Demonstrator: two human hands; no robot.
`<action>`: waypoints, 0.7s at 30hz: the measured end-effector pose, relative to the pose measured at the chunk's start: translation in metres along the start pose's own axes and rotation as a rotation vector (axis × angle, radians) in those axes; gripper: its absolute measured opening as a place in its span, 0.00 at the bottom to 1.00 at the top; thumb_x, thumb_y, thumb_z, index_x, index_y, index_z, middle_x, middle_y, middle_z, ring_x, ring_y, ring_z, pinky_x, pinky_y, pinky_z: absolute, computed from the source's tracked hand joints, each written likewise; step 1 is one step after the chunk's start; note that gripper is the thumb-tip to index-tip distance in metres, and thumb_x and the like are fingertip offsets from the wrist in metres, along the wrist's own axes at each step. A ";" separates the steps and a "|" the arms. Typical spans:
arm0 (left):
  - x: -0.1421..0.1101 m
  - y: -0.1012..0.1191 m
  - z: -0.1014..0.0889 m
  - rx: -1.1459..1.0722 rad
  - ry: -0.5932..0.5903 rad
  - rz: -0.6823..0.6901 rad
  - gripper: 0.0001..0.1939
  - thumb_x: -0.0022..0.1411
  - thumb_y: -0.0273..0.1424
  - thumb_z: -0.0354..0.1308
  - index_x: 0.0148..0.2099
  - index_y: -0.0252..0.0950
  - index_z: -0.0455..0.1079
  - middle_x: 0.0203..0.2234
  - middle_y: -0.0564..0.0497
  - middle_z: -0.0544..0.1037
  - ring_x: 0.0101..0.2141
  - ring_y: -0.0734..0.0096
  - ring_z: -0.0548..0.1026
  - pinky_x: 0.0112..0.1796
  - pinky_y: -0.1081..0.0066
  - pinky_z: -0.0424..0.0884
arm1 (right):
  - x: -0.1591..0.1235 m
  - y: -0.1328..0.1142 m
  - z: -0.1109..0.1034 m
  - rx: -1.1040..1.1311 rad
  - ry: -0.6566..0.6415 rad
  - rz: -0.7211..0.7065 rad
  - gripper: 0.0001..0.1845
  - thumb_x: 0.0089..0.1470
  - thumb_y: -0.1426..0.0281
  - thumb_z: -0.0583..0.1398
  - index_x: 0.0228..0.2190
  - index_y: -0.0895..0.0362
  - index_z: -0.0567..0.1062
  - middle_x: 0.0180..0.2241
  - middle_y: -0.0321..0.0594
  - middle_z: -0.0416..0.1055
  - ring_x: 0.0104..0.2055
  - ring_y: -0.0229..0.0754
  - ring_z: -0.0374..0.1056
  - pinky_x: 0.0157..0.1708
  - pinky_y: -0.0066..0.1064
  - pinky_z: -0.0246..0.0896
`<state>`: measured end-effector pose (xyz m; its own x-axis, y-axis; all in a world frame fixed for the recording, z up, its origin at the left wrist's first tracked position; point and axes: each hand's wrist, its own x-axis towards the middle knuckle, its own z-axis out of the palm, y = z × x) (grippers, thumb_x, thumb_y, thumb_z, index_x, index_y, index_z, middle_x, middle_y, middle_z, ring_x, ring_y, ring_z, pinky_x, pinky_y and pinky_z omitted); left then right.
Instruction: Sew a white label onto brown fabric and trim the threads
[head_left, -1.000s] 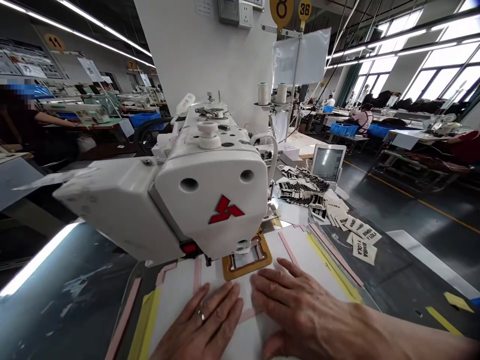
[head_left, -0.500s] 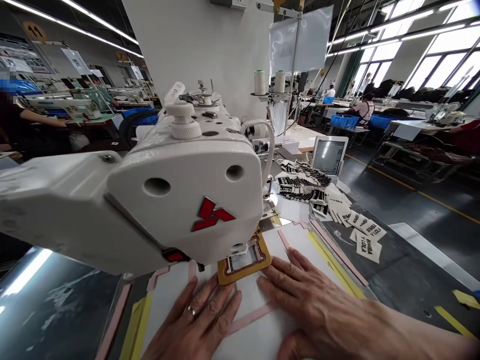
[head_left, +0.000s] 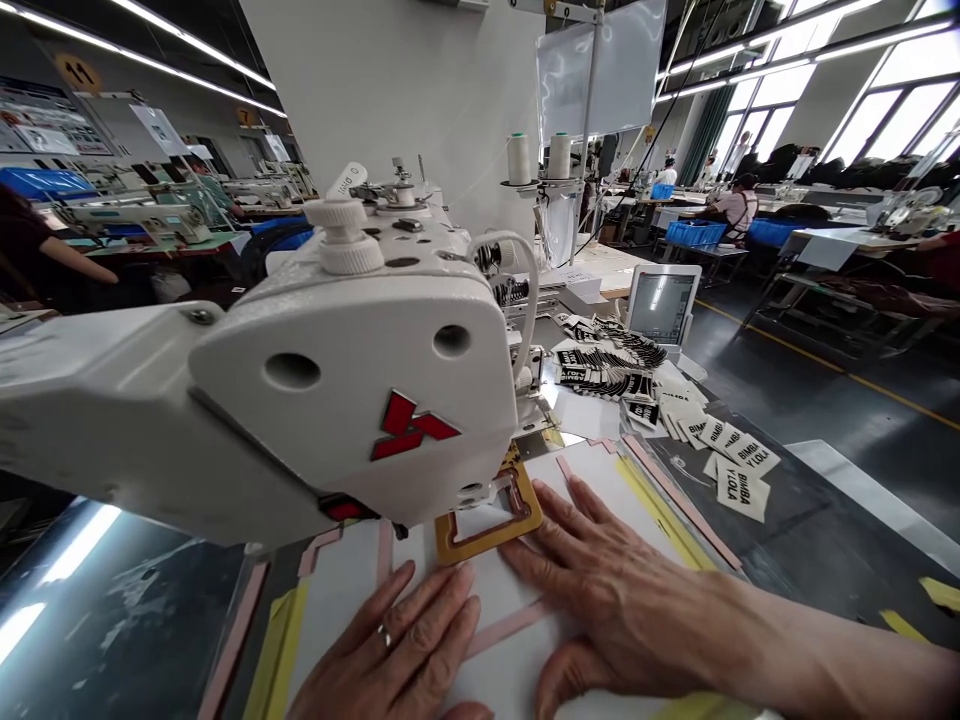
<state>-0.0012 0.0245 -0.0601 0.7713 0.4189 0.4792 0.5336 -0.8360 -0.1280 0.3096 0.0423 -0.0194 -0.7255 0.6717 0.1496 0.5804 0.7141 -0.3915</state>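
Both my hands lie flat on a white sheet with pink strips (head_left: 495, 610), which rests under the sewing head. My left hand (head_left: 390, 640), with a ring on one finger, presses the sheet's near left part, its fingers apart. My right hand (head_left: 607, 600) spreads across the sheet to the right, with its fingertips close to a tan rectangular clamp frame (head_left: 487, 520). That frame sits under the needle area of a white industrial sewing machine head (head_left: 352, 380). Yellow tape (head_left: 664, 515) runs along the sheet's right side. Neither hand grips anything.
Piles of black labels (head_left: 607, 365) and white "BIMBA Y OLA" labels (head_left: 739, 470) lie on the dark table (head_left: 817, 530) right of the sheet. Behind them stand a small monitor (head_left: 661, 305) and thread cones (head_left: 538, 158). Co-workers (head_left: 731, 205) sit at stations further back.
The view has turned, so the sewing head looks larger and sits further left. My right hand has slid slightly toward the clamp frame, and both hands remain flat on the sheet.
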 end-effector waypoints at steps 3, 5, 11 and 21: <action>0.004 -0.002 0.001 0.008 -0.032 -0.040 0.28 0.80 0.46 0.51 0.72 0.36 0.66 0.65 0.47 0.77 0.67 0.57 0.71 0.76 0.56 0.46 | -0.004 -0.001 0.002 0.007 -0.027 0.033 0.53 0.61 0.40 0.66 0.76 0.48 0.56 0.79 0.56 0.41 0.80 0.70 0.37 0.74 0.69 0.32; 0.005 -0.004 0.004 0.031 -0.031 -0.026 0.32 0.79 0.51 0.52 0.73 0.35 0.65 0.65 0.46 0.76 0.67 0.56 0.71 0.76 0.55 0.44 | -0.008 -0.003 0.003 0.012 -0.052 0.058 0.51 0.62 0.40 0.65 0.75 0.48 0.57 0.79 0.55 0.42 0.80 0.70 0.37 0.74 0.70 0.31; 0.009 -0.010 -0.002 0.015 -0.062 -0.031 0.37 0.78 0.54 0.52 0.77 0.37 0.59 0.64 0.48 0.77 0.66 0.57 0.73 0.76 0.55 0.46 | -0.009 -0.006 -0.001 0.080 -0.030 0.010 0.50 0.66 0.44 0.65 0.76 0.52 0.55 0.75 0.54 0.57 0.80 0.61 0.43 0.76 0.65 0.27; 0.027 -0.015 -0.012 0.104 -0.088 0.045 0.43 0.72 0.59 0.58 0.72 0.31 0.66 0.66 0.44 0.75 0.65 0.55 0.74 0.76 0.61 0.40 | -0.008 -0.008 0.002 0.013 0.013 0.077 0.47 0.65 0.45 0.66 0.73 0.54 0.60 0.74 0.54 0.57 0.79 0.62 0.44 0.76 0.66 0.29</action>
<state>0.0076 0.0438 -0.0354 0.8204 0.4149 0.3935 0.5272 -0.8152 -0.2396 0.3098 0.0305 -0.0194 -0.6736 0.7275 0.1304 0.6295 0.6572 -0.4144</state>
